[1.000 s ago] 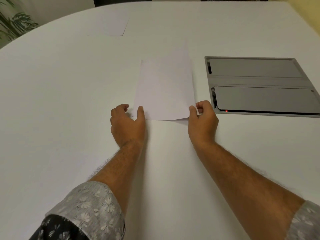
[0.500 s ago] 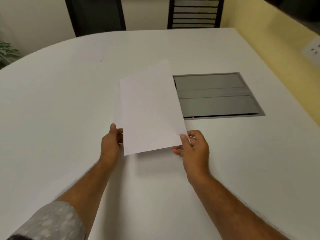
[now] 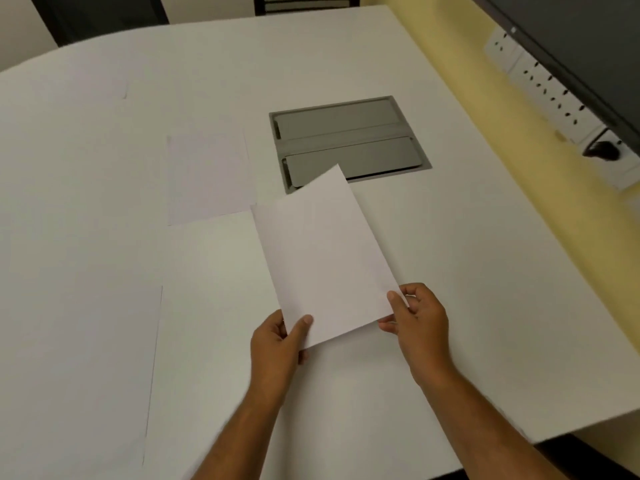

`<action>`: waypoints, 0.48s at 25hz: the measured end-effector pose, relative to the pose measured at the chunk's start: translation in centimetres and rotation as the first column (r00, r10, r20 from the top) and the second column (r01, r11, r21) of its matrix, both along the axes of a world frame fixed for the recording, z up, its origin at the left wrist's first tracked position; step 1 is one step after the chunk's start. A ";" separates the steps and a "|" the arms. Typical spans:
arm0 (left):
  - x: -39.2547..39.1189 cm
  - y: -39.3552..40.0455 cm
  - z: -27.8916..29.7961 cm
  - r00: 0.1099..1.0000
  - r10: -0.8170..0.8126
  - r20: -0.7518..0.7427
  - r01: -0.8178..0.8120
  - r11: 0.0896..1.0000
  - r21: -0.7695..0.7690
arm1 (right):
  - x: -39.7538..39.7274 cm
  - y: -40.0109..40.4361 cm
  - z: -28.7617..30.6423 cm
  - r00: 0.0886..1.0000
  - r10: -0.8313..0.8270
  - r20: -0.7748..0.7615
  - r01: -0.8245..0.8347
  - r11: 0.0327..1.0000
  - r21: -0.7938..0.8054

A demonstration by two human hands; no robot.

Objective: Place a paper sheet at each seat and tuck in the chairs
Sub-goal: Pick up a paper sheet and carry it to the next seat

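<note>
A white paper sheet (image 3: 325,251) is held tilted above the white table (image 3: 467,271). My left hand (image 3: 277,348) pinches its near left corner, thumb on top. My right hand (image 3: 420,320) pinches its near right corner. A second sheet (image 3: 207,178) lies flat on the table, left of and beyond the held one. Another sheet (image 3: 79,358) lies flat at the near left. A dark chair back (image 3: 304,1) shows past the far table edge.
A grey cable hatch (image 3: 349,143) is set into the table beyond the held sheet. A yellow wall (image 3: 519,161) with white sockets (image 3: 540,84) runs along the right. The table's near right corner (image 3: 519,434) is close to my right arm.
The held sheet has moved right and nearer with both hands, away from the stack spot. One sheet stays flat on the table there. The view has swung towards the right wall.
</note>
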State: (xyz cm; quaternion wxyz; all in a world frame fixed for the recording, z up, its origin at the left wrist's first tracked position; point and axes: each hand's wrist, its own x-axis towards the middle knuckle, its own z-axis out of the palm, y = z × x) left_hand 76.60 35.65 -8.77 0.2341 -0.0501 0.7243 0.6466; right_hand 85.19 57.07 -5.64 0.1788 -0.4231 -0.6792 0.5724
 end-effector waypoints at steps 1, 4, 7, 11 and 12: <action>1.1 0.6 -0.3 1.000 -0.023 0.016 0.023 1.000 0.004 | 1.3 0.8 -0.2 1.000 -0.019 0.023 0.019 1.000 0.007; 3.6 2.8 -0.9 0.996 -0.077 0.051 0.078 0.997 -0.028 | 4.7 3.0 -0.8 0.994 -0.065 0.085 0.062 0.997 0.040; 5.8 4.5 -1.5 0.993 -0.100 0.059 0.104 0.992 -0.075 | 7.3 4.6 -1.6 0.987 -0.089 0.132 0.081 0.995 0.060; 7.8 5.1 -2.4 0.989 -0.145 -0.019 0.136 0.959 -0.250 | 8.8 5.6 -2.9 0.976 -0.051 0.213 0.037 0.997 0.069; 8.2 5.0 -2.5 0.979 -0.194 -0.059 0.164 0.928 -0.336 | 8.9 5.7 -3.1 0.973 -0.022 0.231 0.006 0.998 0.068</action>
